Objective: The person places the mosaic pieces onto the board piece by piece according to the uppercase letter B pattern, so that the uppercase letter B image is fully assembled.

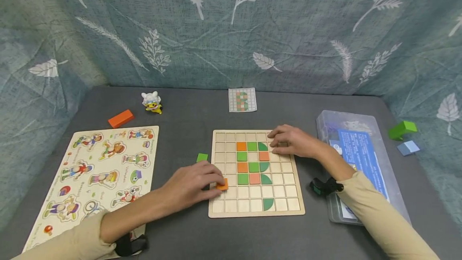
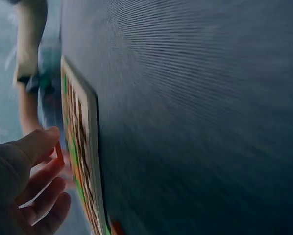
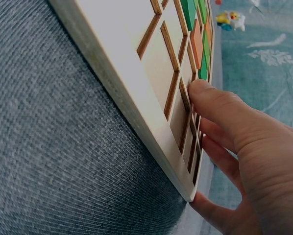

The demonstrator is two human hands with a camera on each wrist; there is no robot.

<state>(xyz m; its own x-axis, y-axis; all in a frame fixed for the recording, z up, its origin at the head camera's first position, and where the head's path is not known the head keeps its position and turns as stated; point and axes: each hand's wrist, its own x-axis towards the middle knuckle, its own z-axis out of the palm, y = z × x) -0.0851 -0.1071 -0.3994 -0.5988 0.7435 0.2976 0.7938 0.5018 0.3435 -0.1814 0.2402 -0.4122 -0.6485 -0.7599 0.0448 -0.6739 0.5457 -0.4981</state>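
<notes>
Two hands worked at the wooden grid board. At its 8 o'clock edge the left hand pinched an orange square tile. Farther, at 1 o'clock, the right hand lay with relaxed fingers on the board, gripping nothing. Beyond, a pattern card lay on the surface.

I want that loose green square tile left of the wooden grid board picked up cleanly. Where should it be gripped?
Pinch the green square tile by two opposite edges, coming from above. It lies flat on the table, with bare surface around it; only the left hand sits close, on its near side.
</notes>
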